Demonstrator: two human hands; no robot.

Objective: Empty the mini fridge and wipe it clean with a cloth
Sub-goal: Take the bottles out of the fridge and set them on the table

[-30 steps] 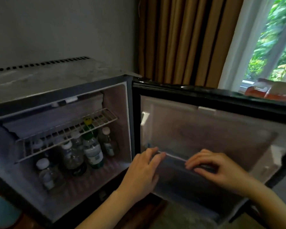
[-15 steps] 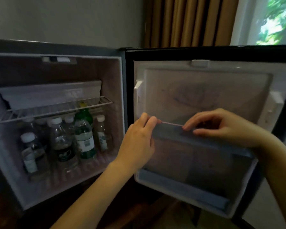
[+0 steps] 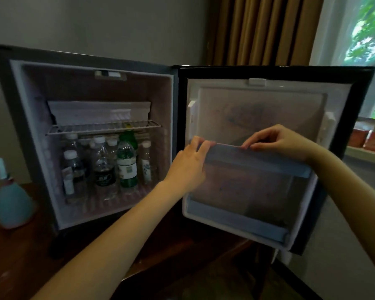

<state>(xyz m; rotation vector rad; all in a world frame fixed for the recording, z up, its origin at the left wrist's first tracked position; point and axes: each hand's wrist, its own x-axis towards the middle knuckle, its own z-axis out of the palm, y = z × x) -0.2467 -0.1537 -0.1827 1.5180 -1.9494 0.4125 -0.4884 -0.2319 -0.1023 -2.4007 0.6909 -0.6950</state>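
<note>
A black mini fridge with a pale plastic lining (image 3: 95, 89) stands on a dark wooden worktop (image 3: 20, 256), not yet emptied. Its black door with a white inner panel (image 3: 258, 111) is swung fully open to the right. Across the door's middle runs a pale blue-grey plastic shelf rail (image 3: 268, 164). The left hand (image 3: 186, 167) has its grip curled over the rail's left end, and the right hand (image 3: 279, 141) has its grip pinched on the rail's top edge, nearer the middle. The likely risk is an uneven pull: with neither hand near the rail's right end, the thin plastic could twist and snap a clip, or come free with a jerk. Inside the fridge, below a white wire shelf (image 3: 102, 127), clear plastic bottles with white caps (image 3: 102, 167) and one green plastic bottle (image 3: 127, 169) stand packed close, so lifting one could topple its neighbours. Their labels are too blurred to read, and no brand or writing is legible anywhere.
</note>
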